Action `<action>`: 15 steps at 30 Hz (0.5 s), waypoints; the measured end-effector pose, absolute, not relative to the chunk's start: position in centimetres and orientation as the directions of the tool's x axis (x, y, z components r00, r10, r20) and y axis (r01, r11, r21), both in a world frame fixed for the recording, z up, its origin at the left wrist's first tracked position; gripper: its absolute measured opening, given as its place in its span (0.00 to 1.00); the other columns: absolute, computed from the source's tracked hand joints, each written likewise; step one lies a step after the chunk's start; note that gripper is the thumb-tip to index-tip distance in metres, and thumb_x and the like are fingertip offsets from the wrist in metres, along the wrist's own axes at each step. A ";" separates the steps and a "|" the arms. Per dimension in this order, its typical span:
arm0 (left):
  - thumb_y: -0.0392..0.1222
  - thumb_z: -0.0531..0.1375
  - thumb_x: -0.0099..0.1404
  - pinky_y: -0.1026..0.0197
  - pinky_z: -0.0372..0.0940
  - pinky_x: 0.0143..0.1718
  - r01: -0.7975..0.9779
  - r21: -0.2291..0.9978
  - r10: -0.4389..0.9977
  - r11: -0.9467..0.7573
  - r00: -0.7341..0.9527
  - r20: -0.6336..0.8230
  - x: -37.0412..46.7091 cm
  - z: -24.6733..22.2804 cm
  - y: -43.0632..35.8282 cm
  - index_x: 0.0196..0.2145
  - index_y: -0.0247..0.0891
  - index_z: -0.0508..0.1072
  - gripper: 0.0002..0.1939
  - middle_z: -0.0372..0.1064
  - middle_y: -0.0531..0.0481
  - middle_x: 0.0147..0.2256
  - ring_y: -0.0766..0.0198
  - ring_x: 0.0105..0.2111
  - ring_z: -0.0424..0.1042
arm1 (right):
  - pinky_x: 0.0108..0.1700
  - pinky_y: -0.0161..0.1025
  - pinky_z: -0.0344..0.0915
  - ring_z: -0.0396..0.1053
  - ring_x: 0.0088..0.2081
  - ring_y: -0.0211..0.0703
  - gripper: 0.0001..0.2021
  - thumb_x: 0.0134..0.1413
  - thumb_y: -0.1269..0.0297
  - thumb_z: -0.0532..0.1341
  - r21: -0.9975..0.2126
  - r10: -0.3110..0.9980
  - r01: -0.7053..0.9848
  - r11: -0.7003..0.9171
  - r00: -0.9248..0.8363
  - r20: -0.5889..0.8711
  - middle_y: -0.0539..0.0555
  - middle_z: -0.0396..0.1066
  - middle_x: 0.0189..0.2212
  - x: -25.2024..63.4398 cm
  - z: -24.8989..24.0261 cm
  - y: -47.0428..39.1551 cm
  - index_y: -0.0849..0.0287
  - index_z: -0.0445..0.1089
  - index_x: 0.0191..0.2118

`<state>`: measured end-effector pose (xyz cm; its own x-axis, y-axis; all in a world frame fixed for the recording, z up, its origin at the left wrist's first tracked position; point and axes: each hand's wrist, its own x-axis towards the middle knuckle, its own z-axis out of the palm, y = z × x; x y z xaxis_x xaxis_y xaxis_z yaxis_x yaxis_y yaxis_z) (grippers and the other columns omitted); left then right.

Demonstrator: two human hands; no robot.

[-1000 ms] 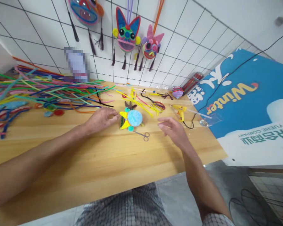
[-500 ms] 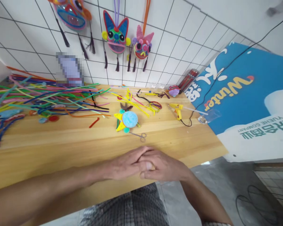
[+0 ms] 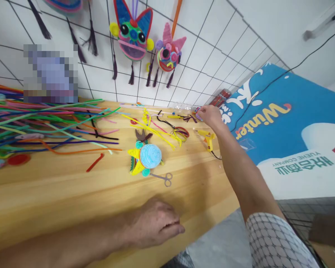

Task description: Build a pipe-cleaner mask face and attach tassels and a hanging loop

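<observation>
My left hand [image 3: 159, 223] rests near the table's front edge, its fingers curled together with nothing visible in them. My right hand [image 3: 210, 116] is stretched out to the back right of the table, its fingertips at a pink and purple ball [image 3: 197, 112] that they partly cover. Just below that hand lies a yellow glue gun [image 3: 208, 139]. A light blue domed piece with yellow spikes [image 3: 150, 156] sits mid-table, with small scissors [image 3: 166, 179] beside it and dark-jawed pliers [image 3: 142, 135] behind it.
Many coloured pipe cleaners [image 3: 50, 126] spread over the left side. Yellow strips [image 3: 153, 130] lie behind the blue piece. Decorated masks [image 3: 134, 37] hang on the wall grid. A red flask [image 3: 221, 97] stands at the back right, beside a blue board [image 3: 301, 93].
My hands, clasped together before, are now apart. The right one has reached forward to the ball at the back right; the left stays near the front edge. The view has shifted too.
</observation>
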<state>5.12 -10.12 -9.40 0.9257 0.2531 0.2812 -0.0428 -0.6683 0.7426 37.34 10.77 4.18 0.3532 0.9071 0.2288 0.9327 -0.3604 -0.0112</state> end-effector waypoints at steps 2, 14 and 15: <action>0.46 0.53 0.79 0.60 0.58 0.31 -0.036 0.751 0.270 -0.659 0.921 0.281 5.2 -9.4 -10.0 0.29 0.38 0.74 0.21 0.76 0.51 0.27 0.66 0.27 0.72 | 0.52 0.46 0.70 0.77 0.52 0.60 0.15 0.61 0.64 0.61 0.078 0.888 0.889 -0.451 0.438 0.142 0.67 0.81 0.49 37.8 2.7 13.8 0.64 0.81 0.48; 0.45 0.53 0.79 0.58 0.56 0.29 0.045 0.813 0.303 -0.580 0.939 0.165 5.4 -8.4 -9.3 0.28 0.37 0.72 0.21 0.77 0.51 0.28 0.66 0.27 0.73 | 0.51 0.42 0.71 0.77 0.56 0.61 0.23 0.65 0.57 0.59 0.179 0.868 0.865 -0.468 0.488 -0.090 0.73 0.78 0.52 38.8 -4.8 19.6 0.68 0.76 0.57; 0.45 0.53 0.79 0.58 0.56 0.29 0.046 0.811 0.300 -0.584 0.940 0.163 5.3 -8.5 -9.3 0.28 0.37 0.72 0.21 0.77 0.51 0.28 0.66 0.27 0.73 | 0.49 0.41 0.72 0.78 0.54 0.60 0.21 0.64 0.58 0.60 0.187 0.876 0.875 -0.446 0.470 -0.109 0.72 0.80 0.49 38.8 -4.4 19.6 0.68 0.78 0.54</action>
